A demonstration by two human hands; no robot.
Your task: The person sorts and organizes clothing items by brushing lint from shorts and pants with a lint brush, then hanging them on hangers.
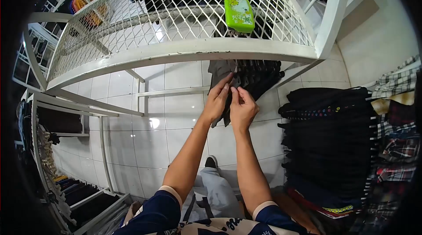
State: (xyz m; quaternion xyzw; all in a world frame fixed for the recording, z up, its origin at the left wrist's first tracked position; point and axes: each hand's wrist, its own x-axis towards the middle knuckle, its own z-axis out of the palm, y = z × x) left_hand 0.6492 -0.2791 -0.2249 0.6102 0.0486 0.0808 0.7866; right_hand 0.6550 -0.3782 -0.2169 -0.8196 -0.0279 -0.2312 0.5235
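The left hand (216, 102) and right hand (243, 109) are both pinching a dark garment (218, 70) hanging just under the white mesh rack (176, 52); a green case (239, 12) is lying atop the rack.

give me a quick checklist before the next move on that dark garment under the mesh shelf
1. Left hand on the dark garment: ok, fingers lie on it; whether the grip is closed, cannot tell.
2. Right hand pinching the garment: ok.
3. How the garment hangs from the mesh shelf: cannot tell, hidden behind the rim.
4. Green box set back from the shelf's front rim: ok.
5. Stack of dark clothes apart from both hands: ok.
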